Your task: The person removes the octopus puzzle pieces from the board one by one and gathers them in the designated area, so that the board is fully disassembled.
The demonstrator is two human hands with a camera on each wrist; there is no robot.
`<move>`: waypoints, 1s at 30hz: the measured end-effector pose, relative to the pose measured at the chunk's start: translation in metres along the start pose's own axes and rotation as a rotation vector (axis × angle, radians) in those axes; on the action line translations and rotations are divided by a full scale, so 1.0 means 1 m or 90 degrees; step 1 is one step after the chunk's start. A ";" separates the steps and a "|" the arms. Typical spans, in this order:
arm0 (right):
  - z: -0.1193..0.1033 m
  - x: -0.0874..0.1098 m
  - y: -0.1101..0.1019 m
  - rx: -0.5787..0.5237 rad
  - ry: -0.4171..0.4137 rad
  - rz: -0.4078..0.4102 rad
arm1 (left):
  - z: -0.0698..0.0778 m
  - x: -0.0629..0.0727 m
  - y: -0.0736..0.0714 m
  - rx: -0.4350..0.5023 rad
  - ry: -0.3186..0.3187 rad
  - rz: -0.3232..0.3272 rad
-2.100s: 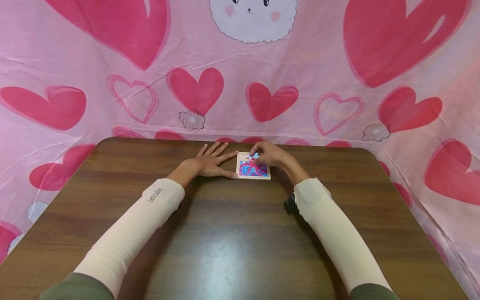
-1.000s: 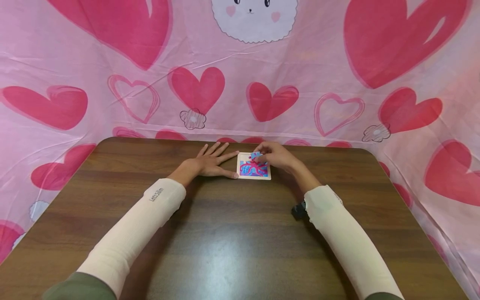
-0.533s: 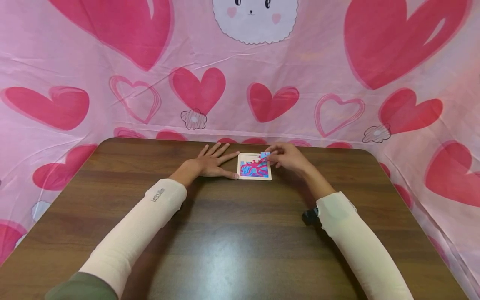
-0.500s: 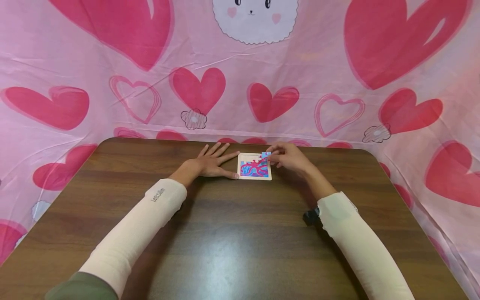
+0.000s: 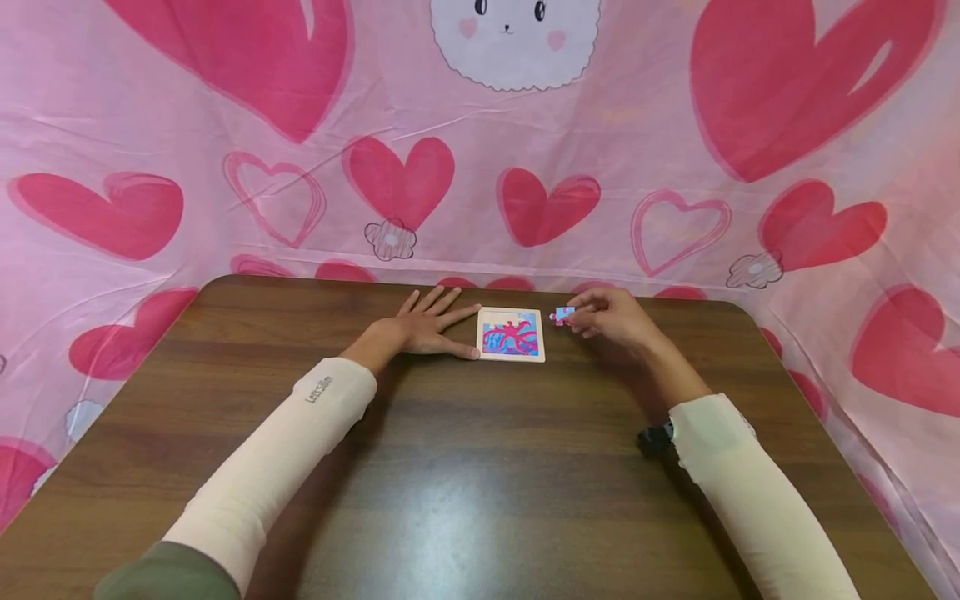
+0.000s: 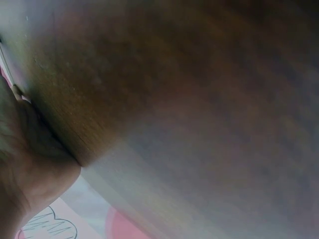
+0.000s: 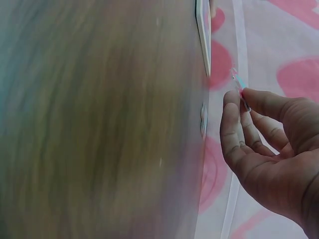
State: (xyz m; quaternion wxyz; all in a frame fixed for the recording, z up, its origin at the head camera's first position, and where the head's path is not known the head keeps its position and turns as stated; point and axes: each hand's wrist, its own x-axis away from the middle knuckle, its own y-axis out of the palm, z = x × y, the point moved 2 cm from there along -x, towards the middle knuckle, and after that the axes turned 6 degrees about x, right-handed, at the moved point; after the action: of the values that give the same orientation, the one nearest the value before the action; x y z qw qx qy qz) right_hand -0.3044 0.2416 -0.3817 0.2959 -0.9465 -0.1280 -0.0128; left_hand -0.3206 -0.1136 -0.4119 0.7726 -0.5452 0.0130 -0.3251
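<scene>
A small square tray puzzle (image 5: 511, 335) with a pale wooden frame and a pink octopus picture on blue lies toward the back of the table. Bare tray floor shows at its upper left and top middle. My left hand (image 5: 423, 333) lies flat with spread fingers, index fingertip and thumb at the tray's left edge. To the right of the tray, my right hand (image 5: 615, 318) pinches a blue and pink jigsaw piece (image 5: 564, 316) between thumb and fingers. In the right wrist view the piece (image 7: 240, 84) is seen edge-on, raised above the table.
The brown wooden table (image 5: 420, 467) has its back edge just behind the tray. A pink cloth with hearts (image 5: 551, 208) hangs behind it and at both sides. A black wrist camera (image 5: 655, 440) sits at the right cuff.
My right hand has lifted the jigsaw piece out of the tray's top row and carried it right, past the frame. The left hand has stayed at the tray's left edge.
</scene>
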 end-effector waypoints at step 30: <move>0.055 0.000 -0.052 0.041 0.119 0.030 | -0.006 -0.007 0.005 -0.012 -0.009 0.003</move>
State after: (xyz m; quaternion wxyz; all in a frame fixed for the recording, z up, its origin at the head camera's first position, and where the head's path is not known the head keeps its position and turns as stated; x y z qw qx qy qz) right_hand -0.3202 0.3138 -0.3975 0.3371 -0.9339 -0.0782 -0.0899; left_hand -0.3262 -0.1137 -0.4211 0.7681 -0.5548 0.0118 -0.3194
